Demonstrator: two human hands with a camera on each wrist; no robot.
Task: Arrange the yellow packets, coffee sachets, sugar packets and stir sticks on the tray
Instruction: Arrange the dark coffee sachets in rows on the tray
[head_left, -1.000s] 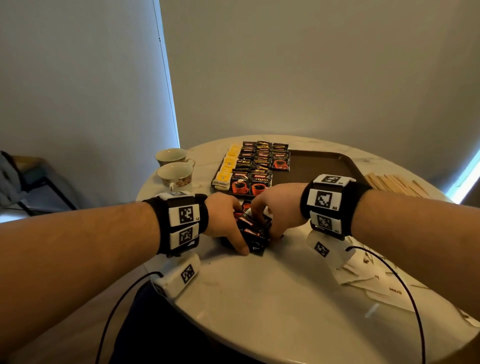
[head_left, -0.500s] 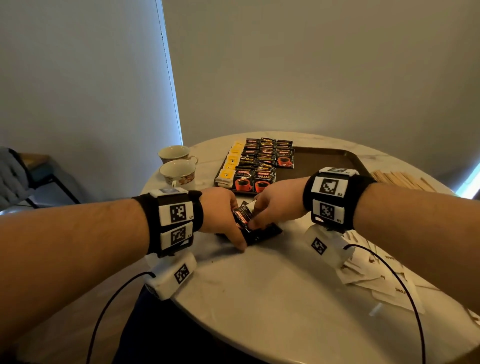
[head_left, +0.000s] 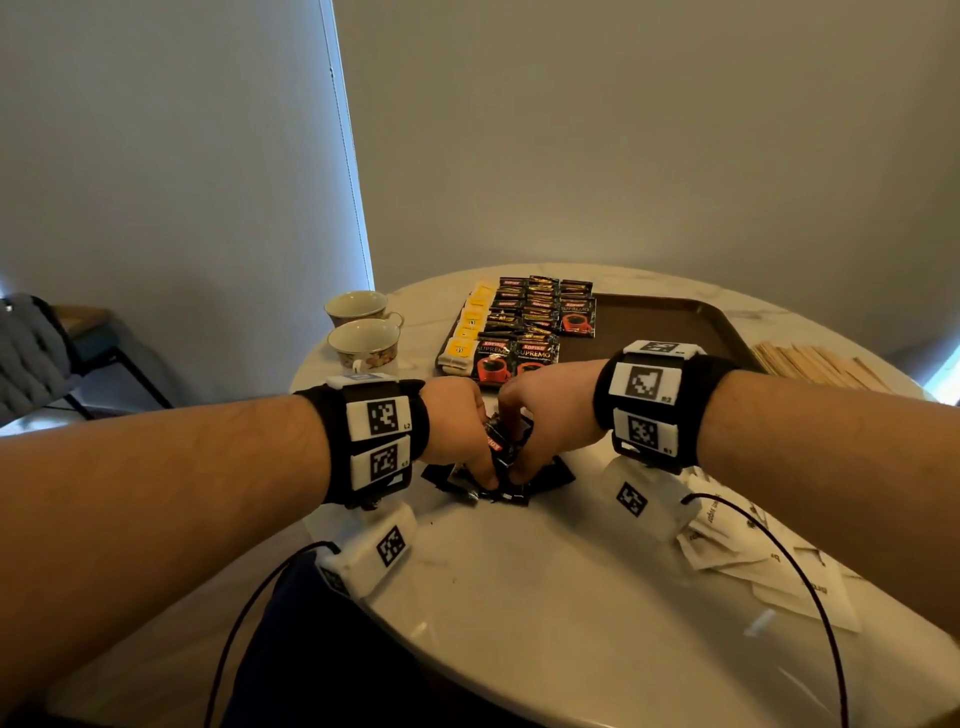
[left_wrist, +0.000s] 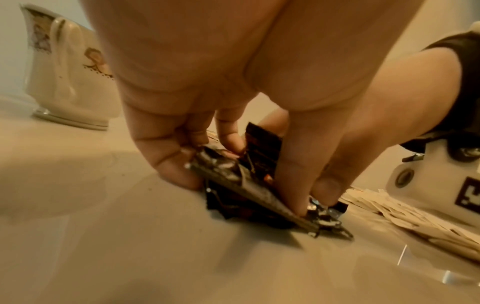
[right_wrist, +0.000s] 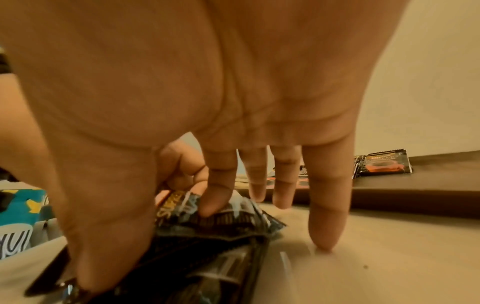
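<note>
A loose pile of black coffee sachets (head_left: 550, 475) lies on the white table in front of the brown tray (head_left: 675, 322). My left hand (head_left: 460, 431) and right hand (head_left: 545, 421) meet over the pile, and both pinch sachets. In the left wrist view, my left hand (left_wrist: 239, 185) holds tilted coffee sachets (left_wrist: 249, 170) between thumb and fingers. My right hand (right_wrist: 155, 232) pinches the coffee sachets (right_wrist: 221, 236) in the right wrist view, with its little finger (right_wrist: 324, 236) on the table. Yellow packets (head_left: 470, 325) and rows of coffee sachets (head_left: 540, 312) fill the tray's left part.
Two teacups (head_left: 363, 343) stand left of the tray. Wooden stir sticks (head_left: 815, 358) lie to the tray's right. White sugar packets (head_left: 737, 561) are scattered under my right forearm. The tray's right half (head_left: 675, 332) is bare. The table's round edge is near my body.
Both hands stayed at the loose pile and closed in on each other. The sachets are now bunched and tilted up between the fingers, with a few spread flat beneath.
</note>
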